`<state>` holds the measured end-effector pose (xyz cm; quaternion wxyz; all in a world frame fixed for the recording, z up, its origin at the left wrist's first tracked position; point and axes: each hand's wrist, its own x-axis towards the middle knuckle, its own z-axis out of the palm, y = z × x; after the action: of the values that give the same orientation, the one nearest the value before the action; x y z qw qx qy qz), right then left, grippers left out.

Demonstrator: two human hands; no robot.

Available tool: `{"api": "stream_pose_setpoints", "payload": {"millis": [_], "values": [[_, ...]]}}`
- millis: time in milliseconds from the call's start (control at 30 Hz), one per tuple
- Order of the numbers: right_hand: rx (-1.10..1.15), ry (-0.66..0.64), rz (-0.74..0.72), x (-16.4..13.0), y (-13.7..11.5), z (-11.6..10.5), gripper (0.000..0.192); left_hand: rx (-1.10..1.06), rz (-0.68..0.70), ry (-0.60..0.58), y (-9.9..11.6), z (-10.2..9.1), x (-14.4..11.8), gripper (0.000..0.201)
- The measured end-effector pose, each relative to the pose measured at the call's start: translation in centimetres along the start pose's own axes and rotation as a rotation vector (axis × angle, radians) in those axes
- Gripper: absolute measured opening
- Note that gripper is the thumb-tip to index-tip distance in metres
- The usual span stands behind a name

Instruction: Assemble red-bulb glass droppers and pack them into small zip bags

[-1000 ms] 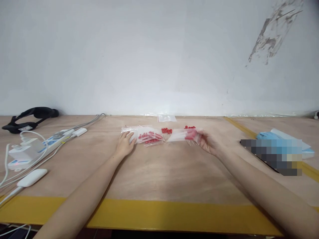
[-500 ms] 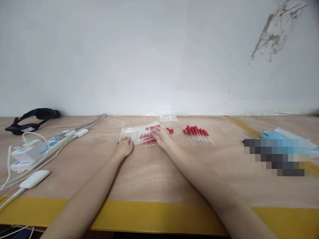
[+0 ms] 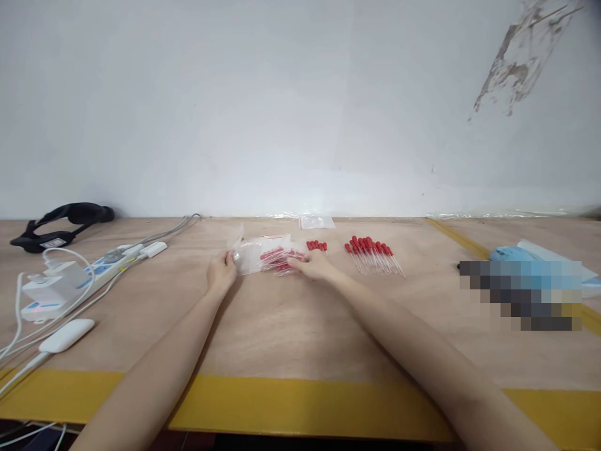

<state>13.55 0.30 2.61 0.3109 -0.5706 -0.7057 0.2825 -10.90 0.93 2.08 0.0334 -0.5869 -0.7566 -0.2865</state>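
Observation:
A clear plastic bag (image 3: pixel 263 255) holding several red-tipped pieces lies at the far middle of the wooden table (image 3: pixel 300 326). My left hand (image 3: pixel 220 274) grips the bag's left end, which is lifted a little. My right hand (image 3: pixel 315 267) holds its right end. A few loose red-tipped pieces (image 3: pixel 316 246) lie just behind my right hand. A larger fanned row of red-tipped pieces (image 3: pixel 372 254) lies on the table further right, apart from both hands.
An empty clear bag (image 3: pixel 316 222) lies by the wall. At the left are a white power strip (image 3: pixel 101 268) with cables, a white adapter (image 3: pixel 47 290), a white oval device (image 3: pixel 66 335) and a black headband (image 3: pixel 61 222). Blue packets (image 3: pixel 535 263) lie at the right. Yellow tape (image 3: pixel 300 407) edges the table.
My right hand let go of a bundle of red-tipped pieces at the right, moved left and took hold of the bag's right end. My left hand closed on the bag's left end and raised it.

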Motion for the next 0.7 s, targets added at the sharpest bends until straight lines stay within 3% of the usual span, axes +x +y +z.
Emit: {"api": "stream_pose_setpoints", "payload": {"millis": [67,133,167,267,333,433,500,700], "values": [[-0.088,0.147,0.016,-0.5,1.9,-1.9,0.036,-0.169,0.116,0.101,0.8,-0.6,-0.5,0.037],[-0.113,0.216,0.066,-0.8,3.9,-3.5,0.028,-0.386,0.365,0.152,2.1,-1.3,-1.5,0.035],[-0.120,0.243,0.096,-0.8,4.8,-4.2,0.022,-0.461,0.519,0.124,2.8,-1.5,-2.1,0.033],[-0.126,0.264,0.180,-0.6,6.6,-5.3,0.011,-0.526,0.920,-0.124,5.0,-2.1,-4.6,0.031],[-0.127,0.258,0.223,-0.2,7.0,-5.3,0.010,-0.506,1.084,-0.326,6.0,-2.2,-6.3,0.032],[-0.143,0.267,0.261,0.8,6.7,-4.8,0.012,-0.426,1.193,-0.571,6.7,-1.9,-8.4,0.032],[-0.168,0.293,0.272,1.7,6.3,-4.4,0.014,-0.376,1.195,-0.667,6.8,-1.7,-9.2,0.034],[-0.214,0.293,0.288,4.3,5.2,-3.1,0.009,-0.267,1.115,-0.698,7.1,-1.5,-10.3,0.042]]}}
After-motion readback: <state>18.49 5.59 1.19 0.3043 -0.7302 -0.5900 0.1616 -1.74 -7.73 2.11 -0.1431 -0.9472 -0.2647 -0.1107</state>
